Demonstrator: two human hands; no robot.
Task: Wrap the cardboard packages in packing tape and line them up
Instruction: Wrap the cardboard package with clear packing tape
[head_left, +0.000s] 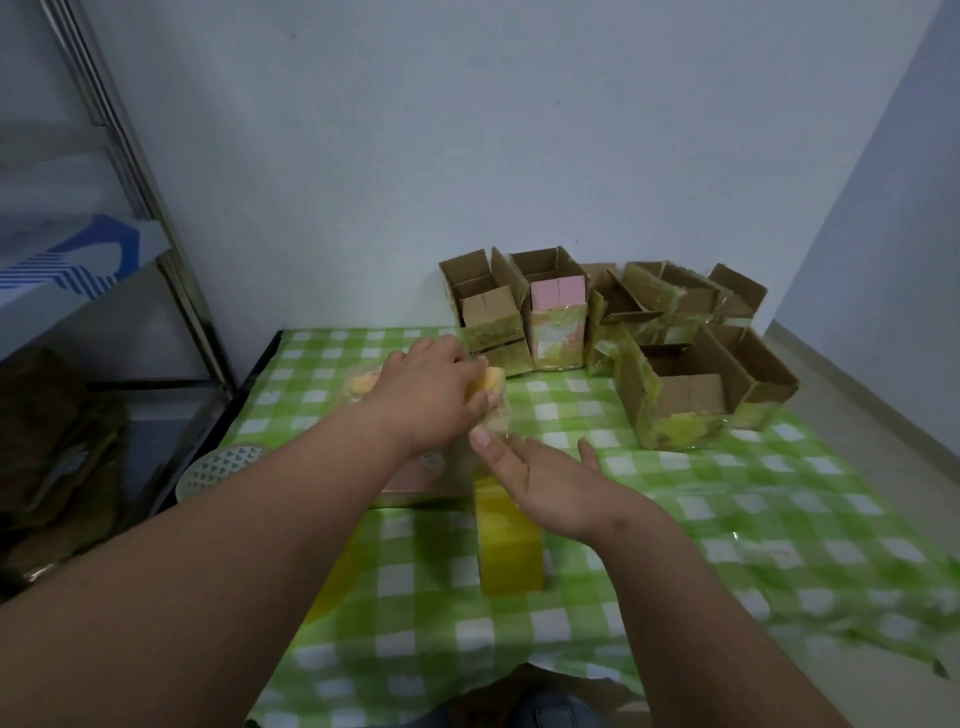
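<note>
Left hand (431, 395) fingers grip tape roll (485, 387); right hand (545, 483) fingers spread, empty, mid-table.

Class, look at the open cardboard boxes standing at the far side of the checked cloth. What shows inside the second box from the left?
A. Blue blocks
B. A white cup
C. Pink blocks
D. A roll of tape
C: the second box in the row holds pink blocks in its open top, while the box to its left shows only brown cardboard inside.
</note>
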